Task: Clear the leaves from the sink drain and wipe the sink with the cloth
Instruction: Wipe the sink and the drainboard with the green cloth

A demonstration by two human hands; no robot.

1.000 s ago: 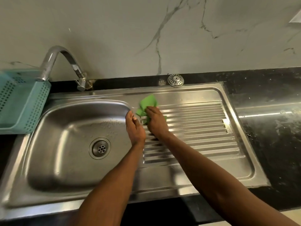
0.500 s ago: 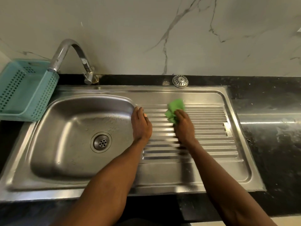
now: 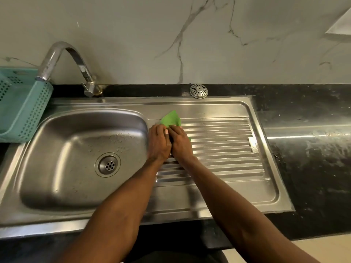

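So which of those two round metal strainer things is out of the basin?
The loose strainer cover, lying on the black counter behind the sink; the drain sits in the basin floor.

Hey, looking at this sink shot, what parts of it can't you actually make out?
Head view only:
- Most of the green cloth: covered by the right hand and left hand.
- Both hands' fingertips and grip: hidden by the hands' backs.
- Teal basket: cut off by the left edge.
- Drain: holes too small to tell if leaf bits remain.
- Drainboard ribs under the forearms.
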